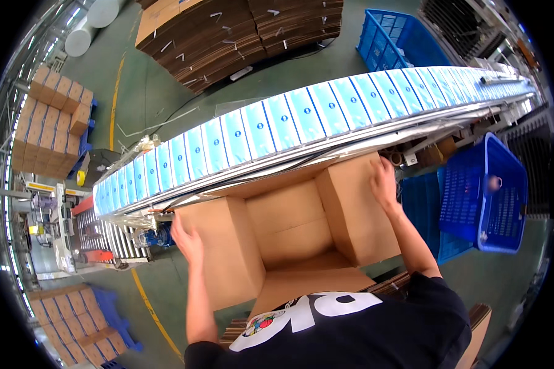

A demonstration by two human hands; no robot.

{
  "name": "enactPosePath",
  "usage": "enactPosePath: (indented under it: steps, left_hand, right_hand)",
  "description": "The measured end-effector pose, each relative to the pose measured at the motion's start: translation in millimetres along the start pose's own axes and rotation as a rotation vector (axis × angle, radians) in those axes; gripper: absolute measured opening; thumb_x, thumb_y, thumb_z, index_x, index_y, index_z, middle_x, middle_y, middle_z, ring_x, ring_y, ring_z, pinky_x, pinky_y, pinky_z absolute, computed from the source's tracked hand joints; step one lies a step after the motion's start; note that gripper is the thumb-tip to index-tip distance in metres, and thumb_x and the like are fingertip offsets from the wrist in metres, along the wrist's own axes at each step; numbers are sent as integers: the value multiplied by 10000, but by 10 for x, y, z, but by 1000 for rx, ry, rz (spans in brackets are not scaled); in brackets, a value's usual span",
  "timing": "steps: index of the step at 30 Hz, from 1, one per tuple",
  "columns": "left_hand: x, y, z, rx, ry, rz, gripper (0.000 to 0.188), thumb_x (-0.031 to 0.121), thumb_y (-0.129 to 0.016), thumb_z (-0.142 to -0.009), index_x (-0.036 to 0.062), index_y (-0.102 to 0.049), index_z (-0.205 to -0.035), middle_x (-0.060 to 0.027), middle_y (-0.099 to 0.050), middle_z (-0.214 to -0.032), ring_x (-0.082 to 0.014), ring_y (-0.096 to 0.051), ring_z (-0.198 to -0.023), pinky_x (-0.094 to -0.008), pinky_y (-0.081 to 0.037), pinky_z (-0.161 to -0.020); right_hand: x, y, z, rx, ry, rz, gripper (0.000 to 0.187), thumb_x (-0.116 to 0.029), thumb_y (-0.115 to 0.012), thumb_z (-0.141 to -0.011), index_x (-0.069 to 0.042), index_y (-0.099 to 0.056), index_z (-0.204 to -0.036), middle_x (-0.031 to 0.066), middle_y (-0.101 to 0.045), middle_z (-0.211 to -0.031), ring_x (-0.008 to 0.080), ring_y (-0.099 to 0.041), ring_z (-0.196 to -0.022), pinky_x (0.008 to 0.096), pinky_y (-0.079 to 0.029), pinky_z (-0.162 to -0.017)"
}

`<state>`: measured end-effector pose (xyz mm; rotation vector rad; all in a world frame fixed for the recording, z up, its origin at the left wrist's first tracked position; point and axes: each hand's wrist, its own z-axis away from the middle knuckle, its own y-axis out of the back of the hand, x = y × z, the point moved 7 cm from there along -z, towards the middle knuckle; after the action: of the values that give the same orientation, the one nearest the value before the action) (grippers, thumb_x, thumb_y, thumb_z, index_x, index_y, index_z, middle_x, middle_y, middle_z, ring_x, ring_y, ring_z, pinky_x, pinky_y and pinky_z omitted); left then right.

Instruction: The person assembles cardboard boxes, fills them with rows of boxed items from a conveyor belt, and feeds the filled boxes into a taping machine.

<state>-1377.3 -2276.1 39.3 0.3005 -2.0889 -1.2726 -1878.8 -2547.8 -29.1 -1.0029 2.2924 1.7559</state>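
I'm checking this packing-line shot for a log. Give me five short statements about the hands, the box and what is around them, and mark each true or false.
1. The left hand rests on the left flap of the open cardboard box. True.
2. The right hand holds a light blue packet. False: it lies flat on the box's right flap.
3. The box is full of packets. False: only its brown inside shows.
4. A row of light blue packets runs along the conveyor behind the box. True.
5. The crate to the right is red. False: it is blue.
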Motion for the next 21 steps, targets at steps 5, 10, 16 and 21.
enactPosePath:
  steps: [5, 10, 16, 21]
  left_hand:
    - [1811, -160, -1348, -74, -292, 312, 317, 162, -548, -860, 35, -556, -1150, -140, -558, -1171, -314, -499, -1092, -380, -361, -959]
    - [2259, -1087, -1979, -576, -228, -160, 504, 523, -402, -885, 146, -595, -1159, -122, -562, -1175, -315, -481, -1137, -383, -362, -967]
    - [2396, -1141, -2006, -697, -217, -201, 550, 595, -410, -846, 176, -612, -1139, -90, -547, -1166, -285, -459, -1134, -393, -353, -969]
    - [2476, -380, -1701, -247, -418, -31, 424, 439, -619, -780, 130, -621, -1072, -72, -552, -1014, -267, -480, -1011, -379, -391, -881]
  right_hand:
    - [-1445, 672, -1814, 162, 406, -258, 190, -58, -578, -786, -49, -614, -972, 124, -590, -1032, 306, -529, -990, 380, -416, -842]
    - [-1869, -322, -2438, -363, 340, 244, 391, -443, -551, -841, -138, -626, -1073, 89, -592, -1025, 241, -503, -1060, 426, -387, -873]
    - [-1848, -407, -2434, -447, 228, 199, 543, -615, -552, -755, -177, -635, -1065, 51, -549, -1091, 236, -459, -1122, 527, -343, -901]
    - [-2081, 198, -2169, -128, 292, 43, 508, -519, -642, -740, -120, -630, -1055, 93, -542, -1060, 282, -460, -1068, 497, -390, -885]
